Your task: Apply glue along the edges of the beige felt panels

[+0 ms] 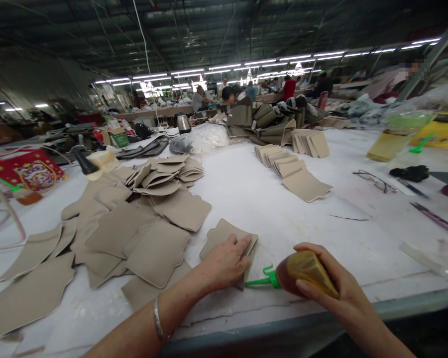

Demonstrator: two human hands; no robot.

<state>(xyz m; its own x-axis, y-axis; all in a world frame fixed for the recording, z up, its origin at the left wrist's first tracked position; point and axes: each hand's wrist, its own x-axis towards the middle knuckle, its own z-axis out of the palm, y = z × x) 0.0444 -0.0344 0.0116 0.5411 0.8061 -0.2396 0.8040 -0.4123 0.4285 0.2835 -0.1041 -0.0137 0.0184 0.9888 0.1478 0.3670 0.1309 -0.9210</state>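
My right hand [336, 283] is wrapped round a squeeze bottle [306, 273] of amber liquid, tilted on its side, with a green spout pointing left. The spout's tip is at the right edge of a beige panel [220, 233], low over the white table [231, 194]; whether it touches cannot be made out. My left hand [226, 263] presses and grips this panel near that edge, index finger stretched along it and the other fingers curled. Left of it lies a loose heap of similar beige panels [157, 253]. Further back on the right is a fanned row of panels [306, 184].
Eyeglasses [375, 181], pink-handled snips [435, 217] and a container of amber liquid [386, 144] lie on the right. A clear plastic bag [205, 139] and dark padded pieces [265, 119] are piled behind. A red box [26, 169] stands left. People work in the background.
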